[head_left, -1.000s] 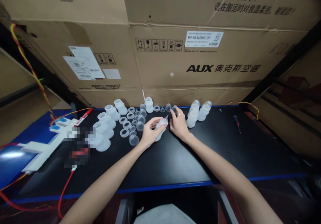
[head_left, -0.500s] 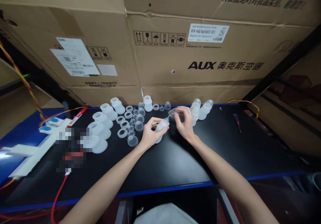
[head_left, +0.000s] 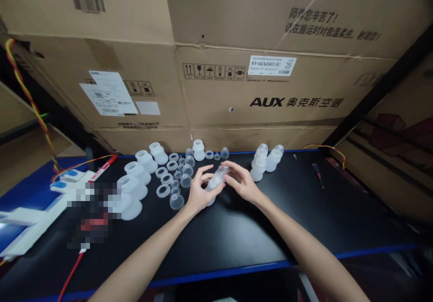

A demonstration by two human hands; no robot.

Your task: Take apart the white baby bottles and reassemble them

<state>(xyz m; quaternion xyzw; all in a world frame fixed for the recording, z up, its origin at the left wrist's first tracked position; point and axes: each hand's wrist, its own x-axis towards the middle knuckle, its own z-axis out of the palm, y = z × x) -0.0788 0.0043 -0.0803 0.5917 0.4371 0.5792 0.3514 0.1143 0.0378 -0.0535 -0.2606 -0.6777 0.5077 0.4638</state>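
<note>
My left hand [head_left: 199, 193] grips the body of a small translucent plastic bottle [head_left: 215, 182], tilted with its top toward the right. My right hand [head_left: 241, 182] has its fingers closed on the clear cap [head_left: 223, 171] at the bottle's top. Both hands hover just above the black table [head_left: 237, 230] near its middle. To the left lie several clear rings and caps [head_left: 174, 178] and a row of white bottle bodies [head_left: 135, 182]. Three capped bottles [head_left: 265, 160] stand to the right of my hands.
Large cardboard boxes [head_left: 257, 90] wall off the back of the table. A red marker [head_left: 103, 167], white and blue devices [head_left: 64, 185] and red and yellow wires [head_left: 72, 270] lie at the left. A small screwdriver [head_left: 317, 174] lies at the right.
My right hand picked a clear cap from the back row, carried it to the bottle held in my left hand, and now holds it on the bottle's top.
</note>
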